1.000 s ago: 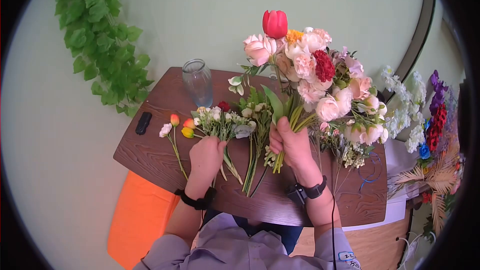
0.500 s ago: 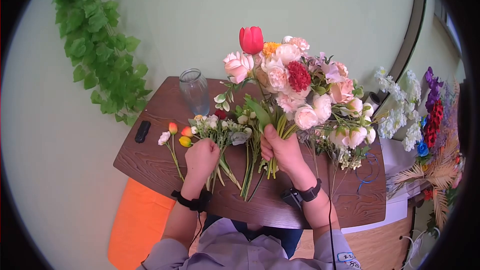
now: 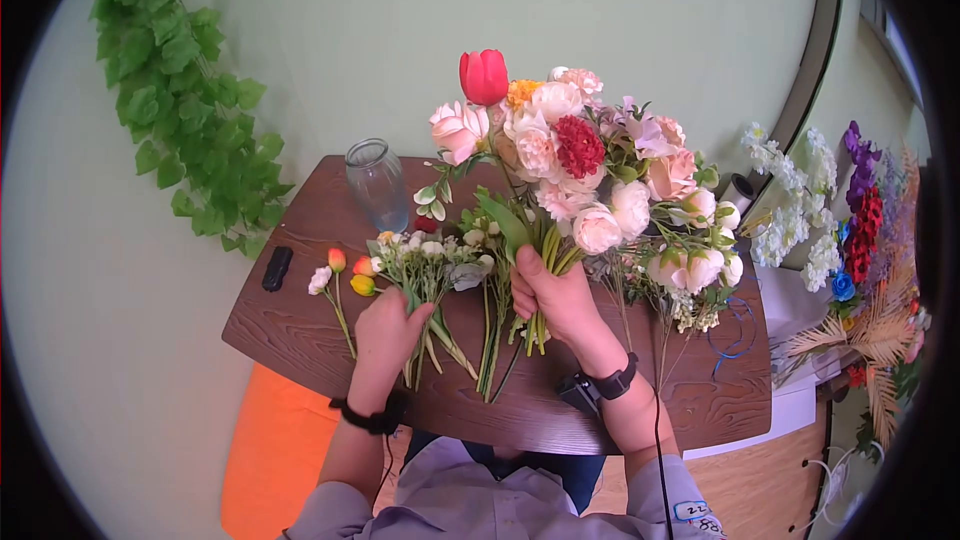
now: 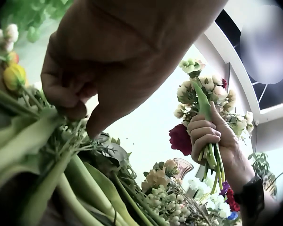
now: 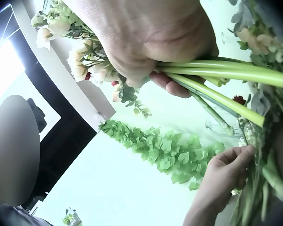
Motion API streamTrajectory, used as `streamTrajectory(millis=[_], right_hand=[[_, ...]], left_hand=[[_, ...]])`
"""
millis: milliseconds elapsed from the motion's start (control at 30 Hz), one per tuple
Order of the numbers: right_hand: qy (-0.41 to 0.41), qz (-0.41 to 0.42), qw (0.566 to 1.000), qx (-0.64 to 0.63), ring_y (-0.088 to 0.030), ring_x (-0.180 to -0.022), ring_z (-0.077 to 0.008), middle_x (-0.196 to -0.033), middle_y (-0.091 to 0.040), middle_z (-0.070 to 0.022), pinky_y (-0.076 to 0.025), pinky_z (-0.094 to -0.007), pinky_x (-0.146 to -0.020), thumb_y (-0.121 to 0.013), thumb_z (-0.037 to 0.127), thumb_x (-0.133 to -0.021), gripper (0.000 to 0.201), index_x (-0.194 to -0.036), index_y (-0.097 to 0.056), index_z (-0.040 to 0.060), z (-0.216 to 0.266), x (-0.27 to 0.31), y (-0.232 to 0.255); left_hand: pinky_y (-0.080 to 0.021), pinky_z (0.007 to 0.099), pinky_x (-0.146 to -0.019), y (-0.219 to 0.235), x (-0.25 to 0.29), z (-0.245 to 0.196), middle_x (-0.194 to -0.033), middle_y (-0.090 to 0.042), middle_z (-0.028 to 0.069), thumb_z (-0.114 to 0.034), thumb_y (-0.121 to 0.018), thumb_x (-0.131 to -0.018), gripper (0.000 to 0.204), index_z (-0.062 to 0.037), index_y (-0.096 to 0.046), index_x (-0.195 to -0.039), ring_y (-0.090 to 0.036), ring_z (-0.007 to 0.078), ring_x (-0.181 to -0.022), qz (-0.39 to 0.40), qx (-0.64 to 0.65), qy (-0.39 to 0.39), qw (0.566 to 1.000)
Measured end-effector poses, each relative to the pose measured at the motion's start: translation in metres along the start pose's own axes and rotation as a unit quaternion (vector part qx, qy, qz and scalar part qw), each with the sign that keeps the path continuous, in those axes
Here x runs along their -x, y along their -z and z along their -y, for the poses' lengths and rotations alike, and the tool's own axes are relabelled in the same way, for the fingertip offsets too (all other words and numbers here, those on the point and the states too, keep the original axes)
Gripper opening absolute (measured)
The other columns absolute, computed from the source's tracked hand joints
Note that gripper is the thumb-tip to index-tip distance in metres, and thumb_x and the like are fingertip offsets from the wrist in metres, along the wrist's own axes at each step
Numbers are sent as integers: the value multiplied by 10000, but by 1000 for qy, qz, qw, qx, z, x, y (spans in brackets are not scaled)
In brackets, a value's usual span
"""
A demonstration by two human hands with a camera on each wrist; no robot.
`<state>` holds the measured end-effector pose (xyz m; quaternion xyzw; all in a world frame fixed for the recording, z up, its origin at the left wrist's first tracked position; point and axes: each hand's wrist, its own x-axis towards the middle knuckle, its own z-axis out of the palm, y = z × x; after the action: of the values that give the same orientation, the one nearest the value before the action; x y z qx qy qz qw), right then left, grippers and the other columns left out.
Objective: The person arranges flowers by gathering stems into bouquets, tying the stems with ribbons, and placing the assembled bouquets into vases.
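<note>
My right hand (image 3: 562, 302) grips the green stems of a large bouquet (image 3: 597, 168) of pink and cream blooms, a red tulip and a dark red flower, raised over the table. In the right wrist view the cut stems (image 5: 226, 74) stick out past the curled fingers. My left hand (image 3: 385, 338) is low over the small white flowers (image 3: 415, 258) lying on the table. The left wrist view shows its thumb and bent fingers (image 4: 74, 111) pinching thin green sprigs (image 4: 71, 136). Thick pale stems lie below them.
A clear glass vase (image 3: 378, 185) stands at the table's (image 3: 300, 315) back left. Nearby are a black object (image 3: 277, 268) and loose tulips (image 3: 362, 285). More sprays lie under the bouquet, with a blue wire (image 3: 738, 328) at right. Leafy vines (image 3: 180, 90) hang at left.
The bouquet and my right hand have moved left and slightly down in the head view. My left hand has shifted left and down, and its thumb now extends from the earlier fist-like shape.
</note>
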<state>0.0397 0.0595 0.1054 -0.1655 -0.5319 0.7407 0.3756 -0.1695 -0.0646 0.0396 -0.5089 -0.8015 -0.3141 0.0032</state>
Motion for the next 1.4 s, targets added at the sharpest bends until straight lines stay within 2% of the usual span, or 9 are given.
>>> streamTrajectory(millis=[200,700,800,833,867,967,1200,1267,1400], right_hand=[[-5,-4,1000,-5,-399,-476,-98,-610,-391,17,-368,-256,-430,-675,475,-933,434,-920,-449,105,-2,-4,2],[-5,-12,1000,5,-403,-470,-98,-609,-392,19,-367,-260,-429,-673,483,-931,441,-883,-438,112,1,1,-2],[-8,-9,1000,4,-400,-472,-97,-607,-390,20,-366,-260,-429,-672,484,-932,440,-885,-439,114,0,1,-2],[-8,-9,1000,8,-398,-473,-97,-605,-388,21,-366,-260,-430,-672,484,-931,439,-887,-439,115,1,0,-3],[-6,-9,1000,8,-398,-473,-97,-605,-388,21,-366,-260,-430,-672,484,-931,439,-887,-439,115,1,1,-3],[-6,-12,1000,6,-397,-475,-96,-605,-383,25,-367,-260,-433,-670,482,-933,432,-894,-444,116,2,2,-1],[9,-16,1000,-9,-397,-477,-97,-610,-384,24,-363,-257,-439,-665,498,-929,446,-907,-460,103,3,0,2],[16,-12,1000,-6,-397,-476,-97,-612,-383,24,-362,-256,-439,-662,507,-927,454,-907,-462,100,3,0,3],[24,-21,999,-11,-396,-482,-96,-617,-371,27,-358,-257,-444,-652,544,-918,481,-903,-461,103,6,1,2]], left_hand=[[-515,474,-598,4,47,4,-652,-641,175,-417,-733,-831,422,-11,-636,-779,-655,393,-642,104,-153,14,983],[-504,459,-592,16,49,16,-672,-639,177,-289,-707,-864,292,-14,-609,-848,-649,393,-660,-34,-125,39,991],[-461,387,-478,13,45,26,-607,-613,94,-264,-672,-931,257,-21,-600,-893,-621,283,-522,-5,-37,-32,999],[-411,313,-469,12,39,25,-594,-574,40,-240,-640,-962,229,-15,-620,-928,-556,191,-500,56,213,71,973],[-360,238,-460,11,35,22,-580,-536,-15,-216,-609,-993,211,-9,-640,-962,-491,99,-478,113,448,166,871],[-265,172,-455,25,35,5,-589,-476,-69,-180,-554,-1032,189,-18,-641,-989,-385,1,-490,76,530,187,823],[-324,178,-457,21,34,-17,-666,-573,-19,-148,-560,-1029,153,-19,-625,-1080,-449,33,-503,5,563,80,822],[-399,191,-510,10,27,-19,-777,-642,35,-137,-561,-1027,159,-26,-609,-1130,-523,60,-577,36,650,78,755],[-459,218,-611,-7,15,-31,-878,-662,63,-125,-567,-1022,174,-26,-598,-1162,-573,87,-688,59,687,43,723]])
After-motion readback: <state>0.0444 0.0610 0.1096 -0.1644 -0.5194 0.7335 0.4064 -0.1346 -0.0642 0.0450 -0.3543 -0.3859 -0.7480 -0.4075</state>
